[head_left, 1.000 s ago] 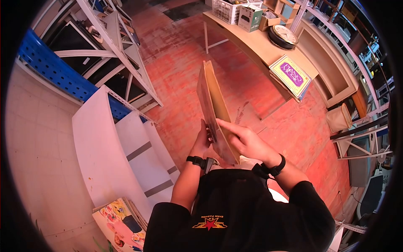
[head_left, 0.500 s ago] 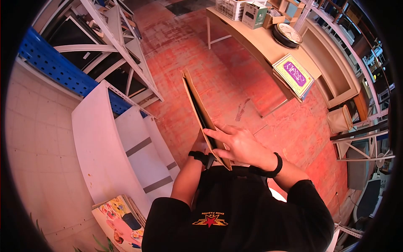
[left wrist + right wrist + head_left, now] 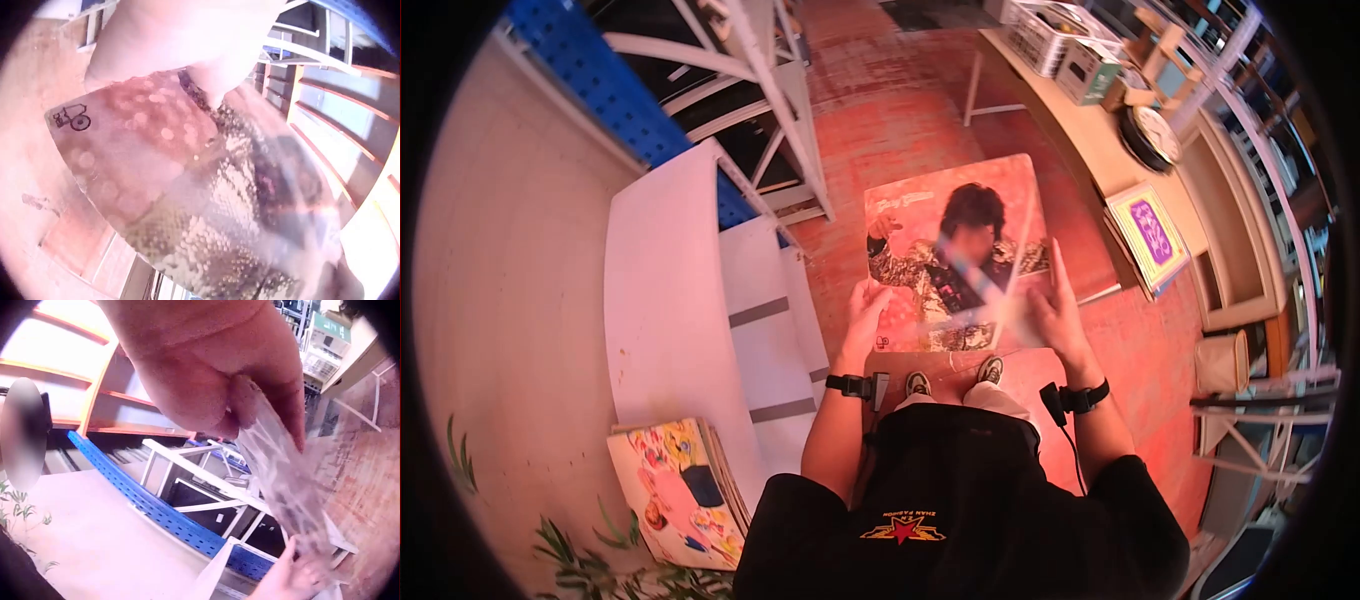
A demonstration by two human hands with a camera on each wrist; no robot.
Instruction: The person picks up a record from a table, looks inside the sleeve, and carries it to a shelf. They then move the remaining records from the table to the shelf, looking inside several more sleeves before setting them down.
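Observation:
A record sleeve [image 3: 960, 225] in a glossy clear cover is held up in front of the body, its picture side toward the head camera. It shows a person in a patterned jacket. My left hand [image 3: 864, 318] grips its lower left edge, thumb on the front. On the opposite edge my right hand [image 3: 1060, 318] pinches it. In the left wrist view, a small cart-like emblem marks a corner of the sleeve [image 3: 150, 156], near my left thumb. Seen nearly edge-on in the right wrist view, the shiny cover [image 3: 284, 469] runs between the fingers and thumb of my right hand [image 3: 219, 369].
On the left stands a white shelf unit [image 3: 665, 290], with a stack of illustrated sleeves [image 3: 670, 490] near its front end. A desk [image 3: 1050, 105] at the right bears a clock [image 3: 1150, 138], a white basket [image 3: 1040, 38] and a piano music book [image 3: 1150, 240].
The sleeve has turned from nearly edge-on to face the head camera. My right hand has moved from the sleeve's open edge to its right side. The head view has shifted.

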